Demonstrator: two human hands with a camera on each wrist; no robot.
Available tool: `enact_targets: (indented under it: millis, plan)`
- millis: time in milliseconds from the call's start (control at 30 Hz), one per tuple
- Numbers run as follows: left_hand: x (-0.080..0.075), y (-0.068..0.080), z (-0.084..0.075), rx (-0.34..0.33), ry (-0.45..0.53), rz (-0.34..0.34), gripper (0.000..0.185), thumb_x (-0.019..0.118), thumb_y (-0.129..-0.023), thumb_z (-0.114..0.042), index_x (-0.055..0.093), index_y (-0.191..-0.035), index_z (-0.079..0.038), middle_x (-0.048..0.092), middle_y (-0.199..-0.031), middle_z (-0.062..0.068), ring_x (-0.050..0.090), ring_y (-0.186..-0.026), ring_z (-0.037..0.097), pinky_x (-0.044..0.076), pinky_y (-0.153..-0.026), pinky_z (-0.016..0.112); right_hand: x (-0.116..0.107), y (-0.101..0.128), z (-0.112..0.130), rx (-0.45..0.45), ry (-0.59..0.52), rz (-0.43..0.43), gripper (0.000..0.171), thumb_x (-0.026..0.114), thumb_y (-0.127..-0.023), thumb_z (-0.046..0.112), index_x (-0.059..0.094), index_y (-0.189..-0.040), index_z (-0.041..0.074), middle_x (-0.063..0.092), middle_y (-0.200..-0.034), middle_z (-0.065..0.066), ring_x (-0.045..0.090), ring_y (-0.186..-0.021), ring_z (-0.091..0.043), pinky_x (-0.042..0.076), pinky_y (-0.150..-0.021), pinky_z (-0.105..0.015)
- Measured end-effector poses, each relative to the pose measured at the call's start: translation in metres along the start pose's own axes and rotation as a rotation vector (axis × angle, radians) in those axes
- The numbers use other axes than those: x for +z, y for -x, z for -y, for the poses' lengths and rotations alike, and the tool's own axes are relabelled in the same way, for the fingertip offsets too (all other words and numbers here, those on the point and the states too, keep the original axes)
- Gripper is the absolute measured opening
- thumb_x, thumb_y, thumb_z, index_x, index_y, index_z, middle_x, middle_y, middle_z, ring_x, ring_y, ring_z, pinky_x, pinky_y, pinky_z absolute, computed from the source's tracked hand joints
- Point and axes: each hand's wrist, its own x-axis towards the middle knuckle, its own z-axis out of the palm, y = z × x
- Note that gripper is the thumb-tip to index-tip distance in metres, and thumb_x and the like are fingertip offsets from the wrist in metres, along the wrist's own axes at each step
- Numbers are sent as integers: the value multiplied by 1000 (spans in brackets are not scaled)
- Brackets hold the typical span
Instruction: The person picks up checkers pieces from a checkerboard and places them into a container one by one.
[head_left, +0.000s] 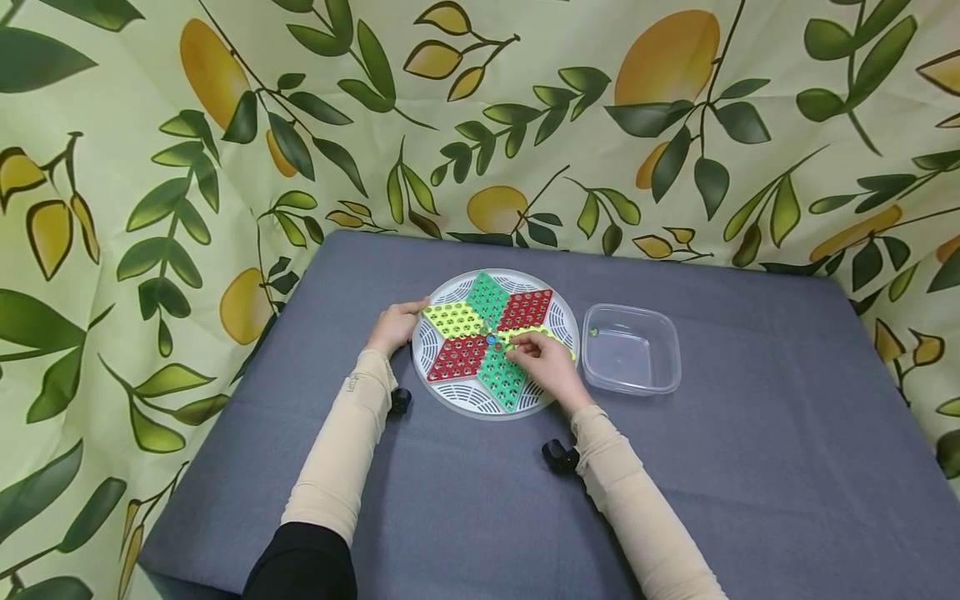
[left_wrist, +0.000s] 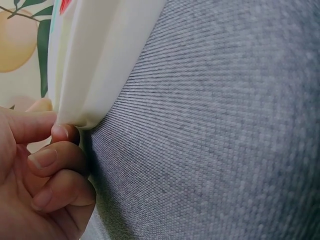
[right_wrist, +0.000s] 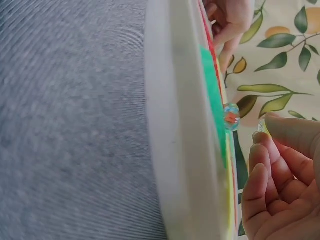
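Note:
A round white Chinese checkers board with a star of red, green and yellow points lies on the table. My left hand grips its left rim, thumb on top and the other fingers curled at the edge, as the left wrist view shows. Over the board's right part, my right hand pinches a small clear marble with a yellow tint between thumb and fingertips, a little above the surface. Several marbles sit near the board's centre, among them a blue one; in the right wrist view a clear marble stands out there.
Right of the board stands a clear plastic box, with a small green marble by its left wall. Grey cloth covers the table. A leaf-and-fruit patterned curtain hangs behind and at the sides. Black devices sit at my wrists.

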Motion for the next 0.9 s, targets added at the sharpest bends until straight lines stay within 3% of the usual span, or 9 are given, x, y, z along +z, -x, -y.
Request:
enact_targets:
  millis: [200, 533, 667, 733, 800, 900]
  plan:
    - [0, 1, 1, -3, 3, -1, 43, 38, -96, -18, 46, -136, -29, 56, -134, 1, 31, -44, 10, 35, -54, 25, -6, 5, 6, -20, -34, -7, 22, 68, -84, 18, 67, -103, 6, 66, -90, -9, 56, -76, -12, 45, -70, -22]
    - [1, -1, 4, -3, 10, 7, 45, 37, -95, -17, 46, -137, -28, 57, -131, -1, 30, -41, 9, 34, -50, 24, -21, 12, 15, -33, -76, -39, 26, 67, -85, 17, 66, -107, 3, 66, -93, -13, 56, -79, -14, 46, -73, -22]
    - [1, 0, 4, -1, 3, 2, 45, 38, -94, -17, 46, -137, -29, 56, -133, 1, 34, -48, 15, 34, -53, 25, -29, 13, 17, -55, -75, -56, 25, 67, -86, 17, 66, -107, 4, 66, -93, -14, 56, -78, -12, 46, -71, -20]
    - [1, 1, 3, 2, -6, -6, 45, 38, -94, -18, 46, -137, -30, 54, -135, 1, 46, -63, 17, 37, -60, 26, -34, 14, 17, -64, -79, -68, 25, 67, -86, 17, 67, -107, 4, 66, -93, -14, 56, -78, -11, 46, -71, -19]
    - [1, 3, 1, 7, -15, -12, 46, 38, -94, -19, 45, -137, -30, 51, -139, 2, 54, -87, 21, 40, -72, 28, -39, 14, 17, -65, -81, -84, 25, 67, -86, 18, 67, -107, 5, 66, -93, -13, 56, -77, -9, 46, -70, -17]
    - [1, 5, -1, 10, -10, -16, 45, 37, -94, -20, 45, -138, -30, 45, -144, 0, 48, -118, 22, 39, -88, 33, -46, 14, 15, -64, -82, -115, 25, 67, -86, 18, 67, -107, 5, 66, -93, -13, 55, -76, -5, 46, -70, -15]
